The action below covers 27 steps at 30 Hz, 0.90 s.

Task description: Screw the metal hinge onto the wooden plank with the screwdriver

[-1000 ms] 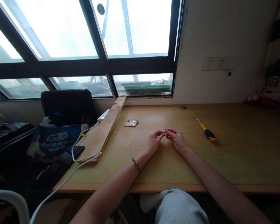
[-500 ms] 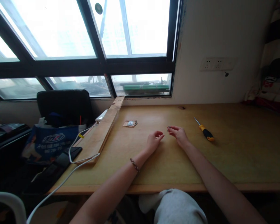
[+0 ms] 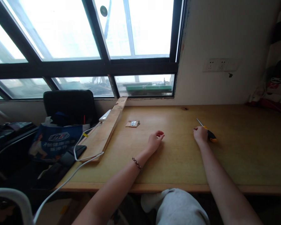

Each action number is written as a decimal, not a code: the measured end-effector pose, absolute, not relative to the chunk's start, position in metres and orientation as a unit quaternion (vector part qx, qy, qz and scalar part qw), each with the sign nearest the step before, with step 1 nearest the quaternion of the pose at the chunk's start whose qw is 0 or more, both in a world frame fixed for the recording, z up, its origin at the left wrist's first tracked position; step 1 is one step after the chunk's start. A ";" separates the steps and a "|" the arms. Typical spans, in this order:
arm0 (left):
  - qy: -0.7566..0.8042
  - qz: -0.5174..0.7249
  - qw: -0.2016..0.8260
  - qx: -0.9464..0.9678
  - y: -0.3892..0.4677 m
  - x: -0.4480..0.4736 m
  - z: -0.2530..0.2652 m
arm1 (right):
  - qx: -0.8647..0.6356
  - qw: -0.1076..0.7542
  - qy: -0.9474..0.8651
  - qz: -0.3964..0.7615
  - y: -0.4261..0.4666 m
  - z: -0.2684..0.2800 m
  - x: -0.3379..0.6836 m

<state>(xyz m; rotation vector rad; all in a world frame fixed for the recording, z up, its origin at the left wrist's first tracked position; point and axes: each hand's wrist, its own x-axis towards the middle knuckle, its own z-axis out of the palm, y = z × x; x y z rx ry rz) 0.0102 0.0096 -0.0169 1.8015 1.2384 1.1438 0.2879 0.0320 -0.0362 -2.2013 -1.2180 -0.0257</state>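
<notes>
Versus the earlier frame, your right hand [image 3: 200, 135] is farther right, partly covering the screwdriver [image 3: 211, 136], which lies behind and right; grip indiscernible. Your left hand [image 3: 155, 140] stays low over the bench [image 3: 168, 168], fingers curled, closure unclear.

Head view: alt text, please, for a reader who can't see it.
A person's right hand partly hides a black-and-yellow screwdriver on a desk; the left hand is apart, fingers curled. Small flat pieces lie farther back, right of a plank.
</notes>
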 end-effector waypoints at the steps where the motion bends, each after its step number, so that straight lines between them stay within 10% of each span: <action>1: 0.476 0.437 0.330 0.689 0.010 0.010 -0.017 | -0.832 0.310 -0.461 -0.012 0.034 -0.038 0.289; 27: 0.487 0.420 0.309 0.700 0.012 0.007 -0.018 | -0.857 0.270 -0.438 -0.026 0.036 -0.039 0.290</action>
